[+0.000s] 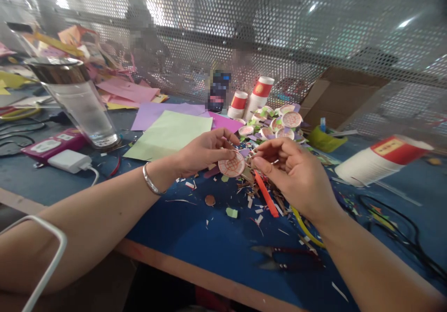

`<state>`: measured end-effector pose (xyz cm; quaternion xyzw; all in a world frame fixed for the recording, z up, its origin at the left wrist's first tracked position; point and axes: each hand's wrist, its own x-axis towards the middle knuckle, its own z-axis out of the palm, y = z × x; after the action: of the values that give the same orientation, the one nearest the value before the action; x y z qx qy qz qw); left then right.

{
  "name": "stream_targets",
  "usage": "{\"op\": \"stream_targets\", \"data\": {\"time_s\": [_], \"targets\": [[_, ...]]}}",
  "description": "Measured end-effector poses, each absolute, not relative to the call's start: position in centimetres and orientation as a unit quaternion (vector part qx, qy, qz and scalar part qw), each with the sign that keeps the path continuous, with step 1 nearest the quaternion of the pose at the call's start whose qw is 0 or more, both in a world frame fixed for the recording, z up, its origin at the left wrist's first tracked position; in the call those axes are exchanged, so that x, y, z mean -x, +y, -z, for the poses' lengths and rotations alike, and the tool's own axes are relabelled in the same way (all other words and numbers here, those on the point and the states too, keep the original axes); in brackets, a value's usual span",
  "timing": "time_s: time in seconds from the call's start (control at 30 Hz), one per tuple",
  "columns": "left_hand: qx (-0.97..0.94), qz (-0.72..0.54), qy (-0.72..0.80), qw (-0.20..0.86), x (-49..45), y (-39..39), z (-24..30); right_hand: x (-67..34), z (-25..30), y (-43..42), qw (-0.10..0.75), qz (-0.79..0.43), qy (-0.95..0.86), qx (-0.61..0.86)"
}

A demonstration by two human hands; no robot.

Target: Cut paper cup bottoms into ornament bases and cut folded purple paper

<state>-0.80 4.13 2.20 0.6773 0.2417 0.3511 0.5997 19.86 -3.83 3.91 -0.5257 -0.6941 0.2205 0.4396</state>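
Note:
My left hand (202, 153) pinches a small round paper disc (232, 165) with a red grid pattern, held just above the blue table (195, 237). My right hand (293, 172) is closed beside it, fingertips meeting at the disc's right edge; what they pinch is too small to make out. An orange-red strip (267, 195) lies under the right hand among paper scraps. A silver bangle sits on my left wrist. Behind the hands is a pile of finished discs (279, 125) with coloured paper petals.
Black snips (286, 258) lie near the front edge. A glass tumbler (82, 102), pink box and white charger stand left. Green and purple sheets (171, 130) lie in the middle. Paper cup stacks (258, 95), (380, 158), a cardboard box and black cables sit right. Mesh wall behind.

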Motion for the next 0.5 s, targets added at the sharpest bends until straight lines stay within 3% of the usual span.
{"op": "stream_targets", "data": {"time_s": [0.27, 0.5], "targets": [[-0.767, -0.297, 0.196, 0.534, 1.02, 3.56, -2.69, -19.42, -3.6, -3.59, 0.387, -0.32, -0.694, 0.516], [-0.716, -0.325, 0.183, 0.591, 1.08, 3.52, -2.94, -19.47, -3.56, -3.52, 0.414, -0.402, -0.658, 0.484]]}}
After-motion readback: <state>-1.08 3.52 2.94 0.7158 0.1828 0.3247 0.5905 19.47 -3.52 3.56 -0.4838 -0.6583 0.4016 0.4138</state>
